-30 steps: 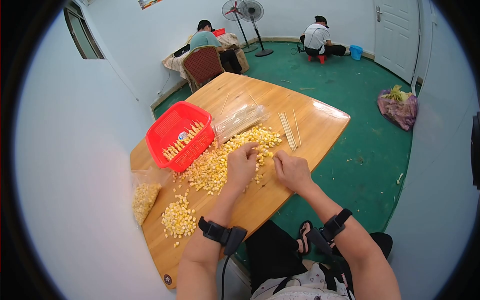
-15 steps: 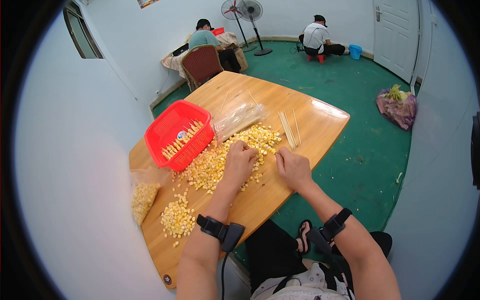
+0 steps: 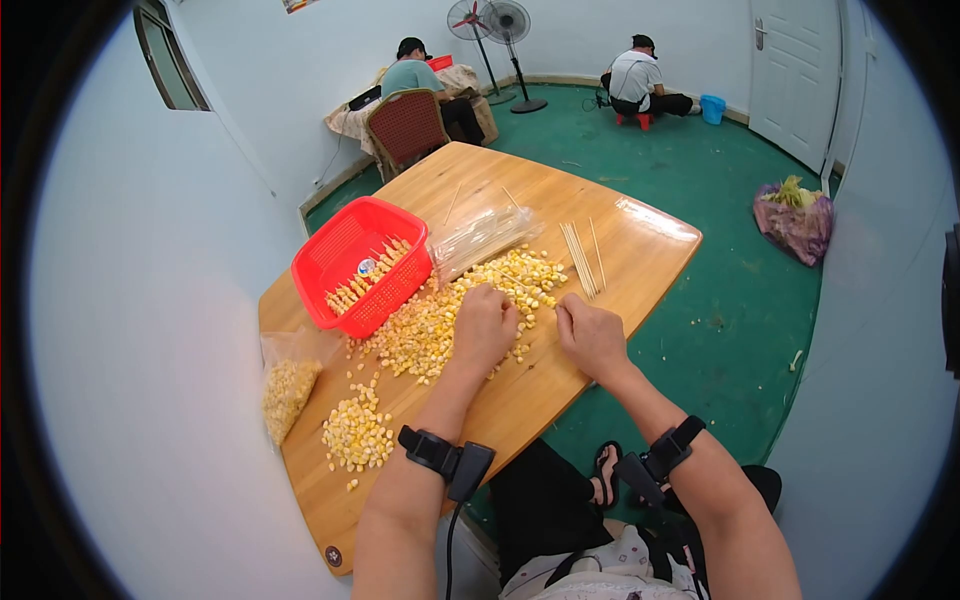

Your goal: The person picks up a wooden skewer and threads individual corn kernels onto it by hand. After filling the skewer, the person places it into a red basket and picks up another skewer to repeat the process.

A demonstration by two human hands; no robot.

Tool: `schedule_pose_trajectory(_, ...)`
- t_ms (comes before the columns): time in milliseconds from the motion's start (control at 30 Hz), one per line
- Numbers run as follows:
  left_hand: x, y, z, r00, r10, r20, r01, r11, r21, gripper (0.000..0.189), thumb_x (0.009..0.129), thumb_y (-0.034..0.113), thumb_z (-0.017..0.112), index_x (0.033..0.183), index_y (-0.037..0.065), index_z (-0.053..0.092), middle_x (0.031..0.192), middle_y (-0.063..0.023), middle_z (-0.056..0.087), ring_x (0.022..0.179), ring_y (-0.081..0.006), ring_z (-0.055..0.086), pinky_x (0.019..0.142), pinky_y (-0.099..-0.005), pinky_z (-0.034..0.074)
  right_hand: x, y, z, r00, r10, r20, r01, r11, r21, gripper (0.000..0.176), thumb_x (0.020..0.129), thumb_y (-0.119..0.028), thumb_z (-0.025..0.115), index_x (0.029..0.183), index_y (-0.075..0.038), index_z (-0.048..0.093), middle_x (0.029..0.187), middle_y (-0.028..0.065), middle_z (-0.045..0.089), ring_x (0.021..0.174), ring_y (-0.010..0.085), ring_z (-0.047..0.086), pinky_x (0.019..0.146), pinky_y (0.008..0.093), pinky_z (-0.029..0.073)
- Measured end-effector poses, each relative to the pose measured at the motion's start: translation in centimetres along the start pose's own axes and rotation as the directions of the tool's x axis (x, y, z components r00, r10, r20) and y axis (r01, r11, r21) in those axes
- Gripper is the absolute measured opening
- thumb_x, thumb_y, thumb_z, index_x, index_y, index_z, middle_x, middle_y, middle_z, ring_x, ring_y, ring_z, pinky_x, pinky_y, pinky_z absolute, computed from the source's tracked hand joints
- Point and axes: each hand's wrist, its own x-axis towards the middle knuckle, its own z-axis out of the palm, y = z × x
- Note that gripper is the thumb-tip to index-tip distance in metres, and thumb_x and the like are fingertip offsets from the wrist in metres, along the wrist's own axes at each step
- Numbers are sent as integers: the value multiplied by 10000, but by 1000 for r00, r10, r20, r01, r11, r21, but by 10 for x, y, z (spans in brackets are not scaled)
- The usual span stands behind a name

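My left hand (image 3: 483, 326) rests curled on a wide pile of yellow corn kernels (image 3: 432, 325) spread over the wooden table (image 3: 640, 245), its fingers pinching at kernels. Just to the right, my right hand (image 3: 591, 335) is closed around a thin wooden skewer whose tip points toward the left hand. Several loose bamboo skewers (image 3: 581, 258) lie beyond my right hand. A clear bag of skewers (image 3: 480, 238) lies past the pile. A red basket (image 3: 352, 262) on the left holds several finished corn skewers.
A smaller heap of kernels (image 3: 356, 435) and a plastic bag of corn (image 3: 288, 395) sit near the table's left edge. Two people sit at the far wall by a red chair (image 3: 405, 128) and two fans (image 3: 497, 22). A bag of husks (image 3: 795, 215) lies on the green floor.
My left hand has slid a little left and down onto the kernel pile and curled tighter. My right hand has stayed almost in place with the skewer.
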Motion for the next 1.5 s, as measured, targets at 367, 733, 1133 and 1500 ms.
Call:
schedule_pose_trajectory(367, 7, -49, -9, 555, -676, 486, 425, -272, -863, 124, 834, 55, 582, 934, -14, 556, 825, -93, 621, 716, -141, 610, 565, -193, 507, -2, -1, -6, 993, -102, 65, 94, 988, 123, 110, 834, -170, 524, 783, -73, 532, 561, 132, 550, 517, 310, 561, 471, 400, 432)
schedule_pose_trajectory(733, 7, -46, -9, 571, -653, 497, 438, -269, -858, 146, 852, 68, 566, 958, -28, 542, 858, -105, 608, 763, -150, 606, 610, -201, 521, -2, 0, -5, 989, -122, 87, 116, 990, 77, 118, 839, -179, 513, 778, -78, 508, 532, 122, 544, 492, 301, 559, 450, 400, 433)
schedule_pose_trajectory(1133, 7, -47, -7, 569, -658, 493, 447, -256, -857, 147, 865, 73, 551, 966, -35, 543, 868, -109, 608, 742, -147, 599, 607, -214, 520, -2, -1, -6, 987, -142, 71, 136, 987, 81, 134, 838, -177, 519, 752, -77, 493, 516, 119, 529, 480, 298, 551, 440, 395, 428)
schedule_pose_trajectory(1500, 7, -48, -9, 592, -663, 458, 452, -198, -870, 105, 842, 50, 579, 926, -12, 575, 816, -92, 619, 711, -143, 603, 608, -226, 521, -2, 0, -6, 985, -154, 72, 148, 985, 83, 99, 825, -160, 523, 766, -81, 515, 520, 113, 537, 482, 290, 556, 435, 387, 424)
